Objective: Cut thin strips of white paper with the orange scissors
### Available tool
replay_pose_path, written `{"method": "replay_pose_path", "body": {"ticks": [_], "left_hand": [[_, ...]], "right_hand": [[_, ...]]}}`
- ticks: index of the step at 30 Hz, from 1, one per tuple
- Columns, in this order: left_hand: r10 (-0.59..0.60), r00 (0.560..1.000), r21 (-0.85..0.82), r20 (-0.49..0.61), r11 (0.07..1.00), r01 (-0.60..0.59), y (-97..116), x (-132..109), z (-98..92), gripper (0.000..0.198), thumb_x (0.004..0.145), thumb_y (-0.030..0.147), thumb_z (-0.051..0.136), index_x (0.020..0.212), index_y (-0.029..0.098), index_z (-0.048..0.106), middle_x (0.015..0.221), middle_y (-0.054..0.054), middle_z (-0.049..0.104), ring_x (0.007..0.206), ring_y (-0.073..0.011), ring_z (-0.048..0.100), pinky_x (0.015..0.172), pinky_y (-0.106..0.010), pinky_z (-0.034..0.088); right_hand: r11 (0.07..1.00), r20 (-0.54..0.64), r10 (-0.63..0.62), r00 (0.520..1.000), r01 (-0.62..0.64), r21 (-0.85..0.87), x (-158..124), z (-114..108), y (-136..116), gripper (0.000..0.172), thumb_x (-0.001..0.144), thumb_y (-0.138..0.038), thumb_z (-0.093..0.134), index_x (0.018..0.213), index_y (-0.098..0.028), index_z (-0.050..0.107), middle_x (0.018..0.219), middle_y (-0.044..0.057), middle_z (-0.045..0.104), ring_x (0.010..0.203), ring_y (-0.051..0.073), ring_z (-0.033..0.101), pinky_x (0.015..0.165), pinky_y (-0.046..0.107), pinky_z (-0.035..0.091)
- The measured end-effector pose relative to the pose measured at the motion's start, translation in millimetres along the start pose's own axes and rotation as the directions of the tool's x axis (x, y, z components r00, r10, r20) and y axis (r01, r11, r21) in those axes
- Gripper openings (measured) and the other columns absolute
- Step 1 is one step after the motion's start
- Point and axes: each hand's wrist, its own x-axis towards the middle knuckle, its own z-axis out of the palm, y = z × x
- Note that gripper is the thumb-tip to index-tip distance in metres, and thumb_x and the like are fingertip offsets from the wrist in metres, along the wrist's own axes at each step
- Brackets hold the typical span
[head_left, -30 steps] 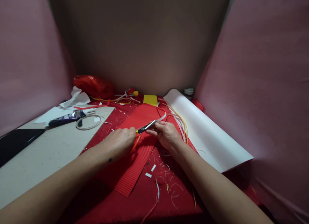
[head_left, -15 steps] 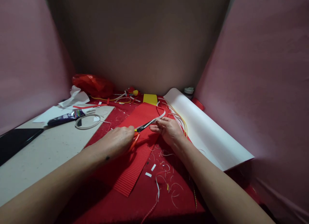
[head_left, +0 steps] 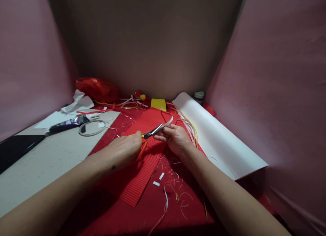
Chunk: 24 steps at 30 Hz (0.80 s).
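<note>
Orange-handled scissors (head_left: 149, 133) are gripped in my left hand (head_left: 128, 145), their blades pointing away to the right. The blades reach a narrow white strip (head_left: 170, 120), which my right hand (head_left: 177, 137) pinches between thumb and fingers near the blade tips. From there the strip curls up and back to the left. Below both hands lies a red corrugated sheet (head_left: 136, 185), slanting across the red cloth. My left fingers partly cover the scissor handles.
A rolled white sheet (head_left: 211, 134) lies right, beside yellow and white strips (head_left: 192, 127). Left is a pale board (head_left: 76, 148) with a coiled strip (head_left: 83, 132), a dark tube (head_left: 68, 123) and a black tablet-like object (head_left: 20, 148). Paper scraps (head_left: 156, 183) litter the red cloth (head_left: 163, 219).
The strip's free end has swung left and its curve has widened. My right hand has shifted slightly left along with it, and the scissor blades look a little more parted.
</note>
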Motion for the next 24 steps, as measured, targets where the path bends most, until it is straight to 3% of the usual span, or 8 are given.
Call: {"method": "replay_pose_path", "body": {"ticks": [11,24], "left_hand": [[0.02,1.0,0.033,-0.017,0.999,-0.019,2,2,-2.5,0.028,0.077,0.03,0.044,0.1,0.014,0.047,0.079,-0.019,0.069,0.078,-0.0362,0.067,0.056,-0.038,0.044],[-0.001,1.0,0.064,0.022,0.998,0.0,9,-2,-12.2,0.031,0.078,0.032,0.046,0.101,0.012,0.053,0.087,-0.02,0.069,0.081,-0.0336,0.067,0.059,-0.036,0.044]], "right_hand": [[1.0,0.009,-0.007,1.0,0.006,0.021,1,1,2,0.013,0.079,-0.002,0.053,0.071,-0.01,0.057,0.069,0.008,0.069,0.064,0.017,0.07,0.067,0.031,0.061],[1.0,-0.028,0.008,1.0,-0.007,0.028,0,2,1,0.014,0.079,-0.002,0.054,0.069,-0.012,0.056,0.062,0.006,0.067,0.057,0.014,0.068,0.063,0.027,0.061]]}}
